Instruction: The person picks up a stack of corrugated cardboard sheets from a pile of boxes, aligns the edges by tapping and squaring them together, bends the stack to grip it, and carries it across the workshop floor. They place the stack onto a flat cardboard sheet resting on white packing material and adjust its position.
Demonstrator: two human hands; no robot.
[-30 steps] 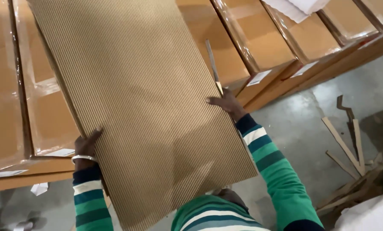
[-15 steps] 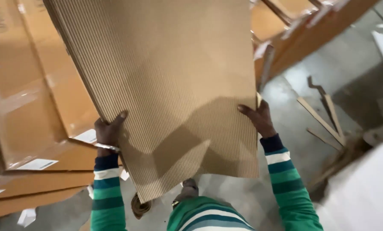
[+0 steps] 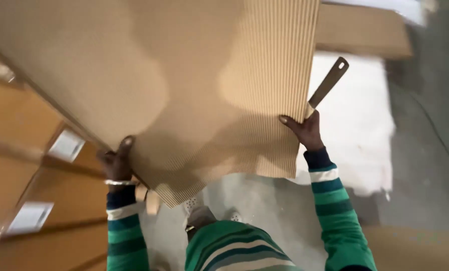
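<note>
A large sheet of brown corrugated cardboard (image 3: 194,85) fills the upper half of the head view, held up in front of me. My left hand (image 3: 116,161) grips its lower left edge, thumb on top. My right hand (image 3: 304,129) grips the right edge and also holds a flat metal tool (image 3: 328,86) with a hole at its far end, which sticks up past the sheet. Both arms wear green striped sleeves.
Stacked brown cartons (image 3: 38,200) with white labels lie at the left. A white sheet or bag (image 3: 357,125) lies on the grey concrete floor (image 3: 425,165) at the right. Another cardboard piece (image 3: 365,32) sits at the top right.
The view has swung right and the cardboard sheet has moved with both hands, away from the cartons and over the floor. The metal tool in my right hand now shows.
</note>
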